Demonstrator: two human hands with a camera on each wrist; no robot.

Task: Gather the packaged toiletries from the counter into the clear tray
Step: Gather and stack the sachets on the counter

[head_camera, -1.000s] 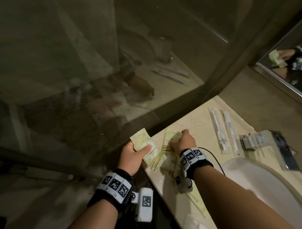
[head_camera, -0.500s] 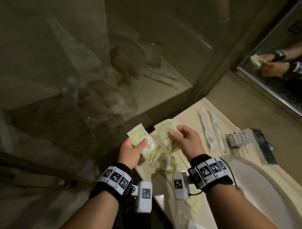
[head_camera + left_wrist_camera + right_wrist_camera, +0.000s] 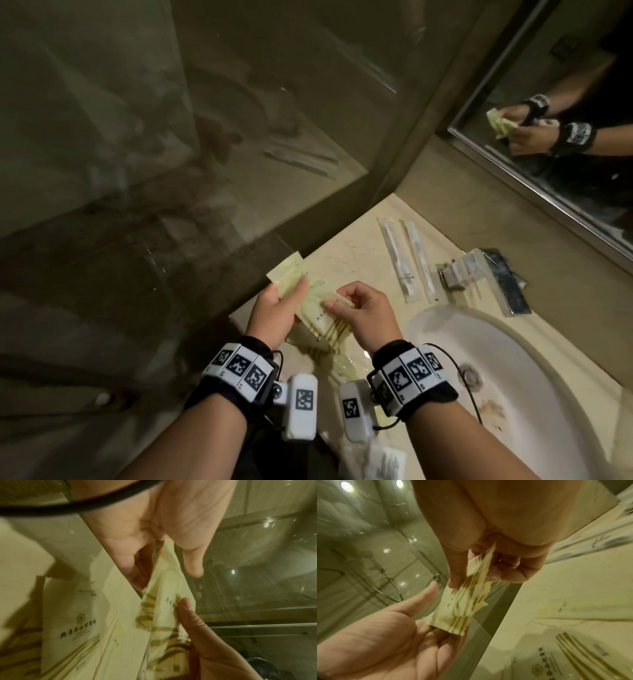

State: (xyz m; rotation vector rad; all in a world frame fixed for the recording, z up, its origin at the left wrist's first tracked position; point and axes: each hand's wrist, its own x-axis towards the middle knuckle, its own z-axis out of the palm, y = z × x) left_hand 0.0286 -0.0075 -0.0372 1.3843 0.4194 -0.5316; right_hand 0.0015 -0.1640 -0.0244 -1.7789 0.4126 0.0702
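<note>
The left hand (image 3: pixel 274 308) is pinching a yellow sachet (image 3: pixel 291 274) under its thumb. The right hand (image 3: pixel 364 313) is pinching a second sachet (image 3: pixel 322 318) against it, above the bench (image 3: pixel 346 246).

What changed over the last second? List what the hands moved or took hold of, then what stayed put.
The right hand pinched a yellow sachet off the counter pile and carried it over to the left hand, against the sachet held there. The left hand kept its grip. The two long white packets, the clear tray and the sink did not move.
</note>
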